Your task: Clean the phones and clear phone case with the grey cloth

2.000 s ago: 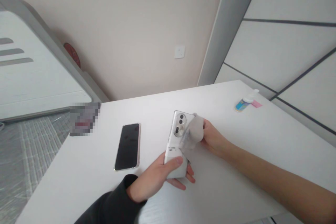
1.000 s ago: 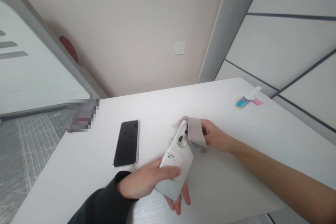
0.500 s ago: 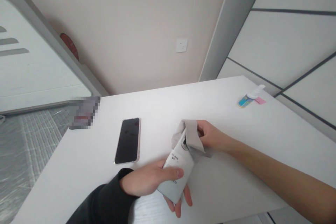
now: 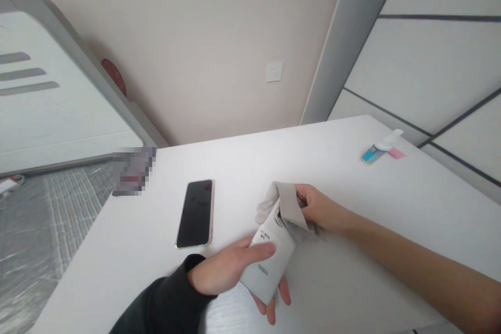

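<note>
The right hand (image 4: pixel 319 209) has drawn its pinched beige cloth (image 4: pixel 290 205) across most of the camera (image 4: pixel 279 218) on the OPPO phone (image 4: pixel 270 277) the left hand (image 4: pixel 227 267) grips, bringing work to that end.

the single view comes from a camera worn on the head, above the near side of a white, flat-topped table (image 4: pixel 242 159). it faces forward and down, so the bare left hand (image 4: pixel 230 267) and the bare right hand (image 4: pixel 323 210) appear quite near, below the middle. farther away, a plain beige wall (image 4: pixel 219 57) fills the upper centre of the view.
</note>
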`<action>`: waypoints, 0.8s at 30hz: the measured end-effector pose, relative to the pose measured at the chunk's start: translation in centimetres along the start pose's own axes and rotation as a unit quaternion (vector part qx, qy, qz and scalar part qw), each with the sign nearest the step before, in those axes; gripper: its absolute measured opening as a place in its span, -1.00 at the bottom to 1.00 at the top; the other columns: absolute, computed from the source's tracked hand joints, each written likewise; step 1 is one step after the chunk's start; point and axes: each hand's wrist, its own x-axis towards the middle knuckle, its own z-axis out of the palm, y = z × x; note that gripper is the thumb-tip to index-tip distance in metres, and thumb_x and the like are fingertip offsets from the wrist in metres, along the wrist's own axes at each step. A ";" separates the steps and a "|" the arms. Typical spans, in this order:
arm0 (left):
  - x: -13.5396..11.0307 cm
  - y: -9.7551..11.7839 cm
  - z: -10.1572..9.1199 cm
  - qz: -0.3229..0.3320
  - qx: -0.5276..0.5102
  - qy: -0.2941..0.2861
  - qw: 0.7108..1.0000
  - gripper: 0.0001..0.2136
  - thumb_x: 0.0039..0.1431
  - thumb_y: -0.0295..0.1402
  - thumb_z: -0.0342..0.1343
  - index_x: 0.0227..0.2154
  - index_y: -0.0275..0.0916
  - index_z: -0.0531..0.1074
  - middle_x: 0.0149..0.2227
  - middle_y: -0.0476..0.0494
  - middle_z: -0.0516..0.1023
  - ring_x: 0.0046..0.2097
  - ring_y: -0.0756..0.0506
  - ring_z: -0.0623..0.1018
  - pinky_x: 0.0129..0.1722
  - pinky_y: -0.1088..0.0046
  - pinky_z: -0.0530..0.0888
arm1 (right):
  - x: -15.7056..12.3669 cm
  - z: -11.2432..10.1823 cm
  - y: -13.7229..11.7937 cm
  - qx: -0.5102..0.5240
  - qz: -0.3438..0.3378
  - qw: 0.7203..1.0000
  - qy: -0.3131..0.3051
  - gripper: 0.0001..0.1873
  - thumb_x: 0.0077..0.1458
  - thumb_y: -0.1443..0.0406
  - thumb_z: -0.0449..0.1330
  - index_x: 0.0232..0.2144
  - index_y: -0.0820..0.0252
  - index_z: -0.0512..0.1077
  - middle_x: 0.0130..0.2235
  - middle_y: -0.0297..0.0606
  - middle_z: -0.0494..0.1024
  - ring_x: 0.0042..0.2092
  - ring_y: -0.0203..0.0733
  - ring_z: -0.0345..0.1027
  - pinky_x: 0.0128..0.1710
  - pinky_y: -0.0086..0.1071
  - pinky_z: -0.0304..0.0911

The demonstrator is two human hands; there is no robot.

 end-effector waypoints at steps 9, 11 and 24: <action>-0.3 0.4 0.3 0.024 -0.001 -0.009 1.000 -0.46 0.20 0.11 0.10 -0.33 -0.41 0.50 -0.43 -0.32 0.61 -0.61 -0.04 0.52 -0.64 0.52 0.39 | 0.3 -0.3 0.9 -0.070 -0.008 0.994 0.086 -0.70 -0.03 0.07 0.28 -0.54 0.18 0.49 -0.49 -0.33 0.52 -0.40 -0.19 0.34 -0.39 -0.37 0.25; -0.3 0.3 0.1 0.024 -0.008 -0.013 1.000 -0.45 0.23 0.10 0.05 -0.32 -0.42 0.50 -0.43 -0.35 0.62 -0.59 -0.07 0.54 -0.64 0.51 0.39 | 0.4 -0.4 1.3 -0.056 -0.004 0.994 0.094 -0.68 0.01 0.05 0.27 -0.52 0.18 0.50 -0.48 -0.32 0.54 -0.38 -0.19 0.36 -0.38 -0.37 0.27; -0.1 0.0 0.2 0.005 0.042 -0.031 0.999 -0.12 0.17 0.40 -0.35 -0.18 -0.36 0.53 -0.35 -0.29 0.63 -0.57 -0.02 0.49 -0.50 0.47 0.39 | -0.1 -0.2 -0.2 -0.027 -0.034 0.999 0.010 -0.64 -0.24 0.29 0.44 -0.29 0.20 0.53 -0.30 -0.26 0.64 -0.35 -0.21 0.43 -0.33 -0.37 0.35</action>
